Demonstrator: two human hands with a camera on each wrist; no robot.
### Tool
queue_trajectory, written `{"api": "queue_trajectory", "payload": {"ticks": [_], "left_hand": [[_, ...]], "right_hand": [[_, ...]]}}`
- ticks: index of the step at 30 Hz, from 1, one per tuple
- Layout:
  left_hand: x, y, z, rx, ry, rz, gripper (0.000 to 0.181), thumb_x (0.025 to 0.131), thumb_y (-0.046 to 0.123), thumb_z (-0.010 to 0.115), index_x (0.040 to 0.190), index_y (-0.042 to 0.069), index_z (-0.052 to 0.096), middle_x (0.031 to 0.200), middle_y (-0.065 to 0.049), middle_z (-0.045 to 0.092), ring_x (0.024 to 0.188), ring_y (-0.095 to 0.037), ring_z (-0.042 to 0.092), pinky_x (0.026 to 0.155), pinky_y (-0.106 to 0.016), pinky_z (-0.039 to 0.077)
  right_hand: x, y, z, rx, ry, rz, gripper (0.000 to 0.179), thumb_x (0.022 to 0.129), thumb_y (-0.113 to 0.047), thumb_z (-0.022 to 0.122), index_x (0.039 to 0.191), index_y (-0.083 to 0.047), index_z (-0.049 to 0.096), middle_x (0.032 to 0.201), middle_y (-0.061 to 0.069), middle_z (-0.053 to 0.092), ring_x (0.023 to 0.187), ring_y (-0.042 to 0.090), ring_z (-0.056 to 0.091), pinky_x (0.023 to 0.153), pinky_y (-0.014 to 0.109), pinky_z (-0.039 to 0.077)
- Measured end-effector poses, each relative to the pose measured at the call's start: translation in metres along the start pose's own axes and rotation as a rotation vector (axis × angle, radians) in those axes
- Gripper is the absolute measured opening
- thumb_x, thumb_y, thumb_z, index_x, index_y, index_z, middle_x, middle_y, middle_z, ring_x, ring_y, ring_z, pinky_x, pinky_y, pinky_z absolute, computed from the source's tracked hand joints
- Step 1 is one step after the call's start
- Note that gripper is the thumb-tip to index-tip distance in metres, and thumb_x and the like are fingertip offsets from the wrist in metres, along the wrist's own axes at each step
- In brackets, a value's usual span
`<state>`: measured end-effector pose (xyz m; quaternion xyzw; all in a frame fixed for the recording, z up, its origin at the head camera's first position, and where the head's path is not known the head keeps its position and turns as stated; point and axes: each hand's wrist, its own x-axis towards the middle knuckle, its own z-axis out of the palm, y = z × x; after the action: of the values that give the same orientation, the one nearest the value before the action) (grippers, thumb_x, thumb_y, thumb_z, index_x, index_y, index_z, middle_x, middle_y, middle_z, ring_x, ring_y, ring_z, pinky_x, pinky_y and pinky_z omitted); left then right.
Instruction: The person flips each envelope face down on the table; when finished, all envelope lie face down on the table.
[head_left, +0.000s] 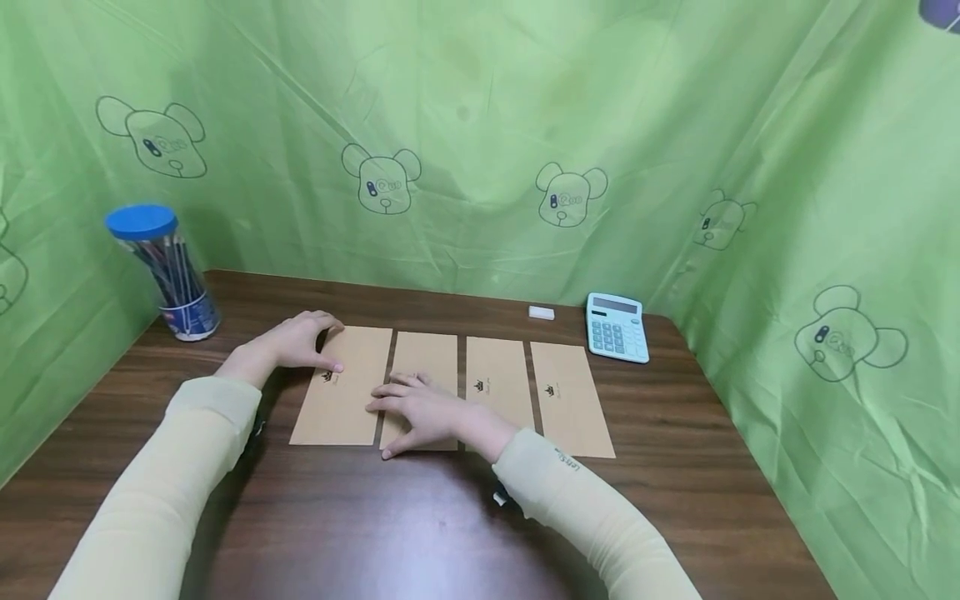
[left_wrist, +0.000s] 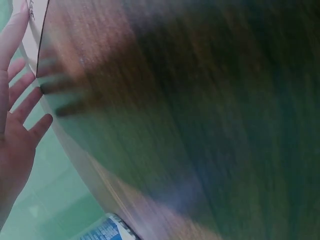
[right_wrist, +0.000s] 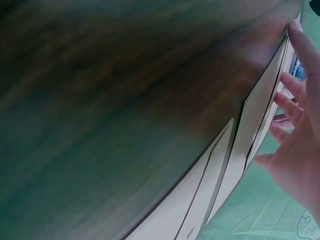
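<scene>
Several tan paper cards, each printed with a small black crown, lie side by side on the table. My left hand (head_left: pixel 298 340) touches the left side of the leftmost card (head_left: pixel 354 408), its thumb over the crown print and its fingers near the far left corner. Over the second card (head_left: pixel 426 352) is my right hand (head_left: pixel 433 414), with loosely spread fingertips reaching to the leftmost card's right edge. Further right lie a third card (head_left: pixel 501 362) and a fourth card (head_left: pixel 567 375). The right wrist view shows the right hand's fingers (right_wrist: pixel 292 107) along the cards.
A blue-lidded clear jar of pencils (head_left: pixel 174 271) stands at the back left. Toward the back right lie a white eraser (head_left: pixel 541 312) and a light blue calculator (head_left: pixel 617 327). Green curtains (head_left: pixel 465 150) enclose the brown wooden table (head_left: pixel 360 525) at the back and sides.
</scene>
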<state>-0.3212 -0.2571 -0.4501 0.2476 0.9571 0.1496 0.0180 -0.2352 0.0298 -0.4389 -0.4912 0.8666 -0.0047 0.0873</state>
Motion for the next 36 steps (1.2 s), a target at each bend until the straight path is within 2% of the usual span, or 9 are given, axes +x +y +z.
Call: {"api": "queue_trajectory", "payload": {"ticks": [9, 13, 17, 23, 27, 32, 36], "left_hand": [[0.003, 0.002, 0.003, -0.085, 0.011, -0.011, 0.079, 0.067, 0.05, 0.08, 0.127, 0.007, 0.054, 0.124, -0.022, 0.048, 0.116, -0.043, 0.043, 0.093, -0.062, 0.036], [0.004, 0.002, -0.001, -0.133, 0.004, -0.025, 0.059, 0.075, 0.03, 0.08, 0.123, 0.006, 0.056, 0.119, -0.022, 0.047, 0.111, -0.04, 0.047, 0.091, -0.058, 0.039], [0.004, 0.001, -0.008, -0.169, 0.001, -0.036, 0.042, 0.079, 0.006, 0.072, 0.119, 0.004, 0.058, 0.117, -0.024, 0.047, 0.108, -0.038, 0.051, 0.091, -0.056, 0.04], [0.005, 0.001, -0.019, -0.179, 0.024, -0.015, 0.041, 0.075, -0.013, 0.062, 0.111, 0.006, 0.062, 0.117, -0.023, 0.048, 0.104, -0.038, 0.051, 0.088, -0.056, 0.041], [0.004, 0.0, -0.023, -0.171, 0.063, 0.009, 0.042, 0.074, -0.016, 0.061, 0.108, 0.007, 0.064, 0.113, -0.019, 0.05, 0.101, -0.036, 0.05, 0.087, -0.054, 0.041], [0.004, -0.002, -0.027, -0.158, 0.106, 0.031, 0.037, 0.076, -0.011, 0.069, 0.108, 0.007, 0.065, 0.112, -0.017, 0.053, 0.102, -0.034, 0.051, 0.088, -0.053, 0.042], [0.002, -0.003, -0.027, -0.149, 0.135, 0.037, 0.033, 0.076, -0.009, 0.07, 0.105, 0.007, 0.067, 0.112, -0.017, 0.055, 0.102, -0.034, 0.053, 0.087, -0.053, 0.043]], "right_hand": [[0.001, 0.0, 0.005, 0.005, 0.009, -0.008, 0.075, 0.079, -0.067, 0.059, 0.141, -0.03, 0.041, 0.151, -0.006, 0.032, 0.141, 0.022, 0.025, 0.112, 0.053, 0.021], [0.001, 0.0, 0.006, 0.021, 0.003, -0.001, 0.073, 0.079, -0.066, 0.059, 0.141, -0.031, 0.041, 0.152, -0.007, 0.031, 0.141, 0.021, 0.024, 0.112, 0.054, 0.021], [0.0, -0.001, 0.005, 0.03, 0.0, 0.001, 0.073, 0.079, -0.065, 0.059, 0.141, -0.031, 0.041, 0.152, -0.007, 0.03, 0.142, 0.021, 0.023, 0.11, 0.057, 0.021], [0.0, 0.0, 0.005, 0.034, -0.001, 0.005, 0.073, 0.08, -0.067, 0.057, 0.141, -0.033, 0.04, 0.152, -0.008, 0.029, 0.142, 0.02, 0.023, 0.11, 0.057, 0.02], [0.0, 0.0, 0.005, 0.041, -0.01, 0.003, 0.072, 0.08, -0.066, 0.058, 0.141, -0.032, 0.041, 0.152, -0.008, 0.03, 0.142, 0.021, 0.023, 0.11, 0.059, 0.02], [0.001, 0.001, 0.0, 0.049, -0.018, 0.017, 0.066, 0.083, -0.064, 0.055, 0.14, -0.032, 0.043, 0.151, -0.008, 0.032, 0.141, 0.02, 0.024, 0.11, 0.06, 0.018], [0.001, -0.001, -0.002, 0.048, -0.016, 0.029, 0.059, 0.088, -0.061, 0.051, 0.139, -0.033, 0.044, 0.15, -0.01, 0.033, 0.142, 0.019, 0.022, 0.11, 0.059, 0.018]]}}
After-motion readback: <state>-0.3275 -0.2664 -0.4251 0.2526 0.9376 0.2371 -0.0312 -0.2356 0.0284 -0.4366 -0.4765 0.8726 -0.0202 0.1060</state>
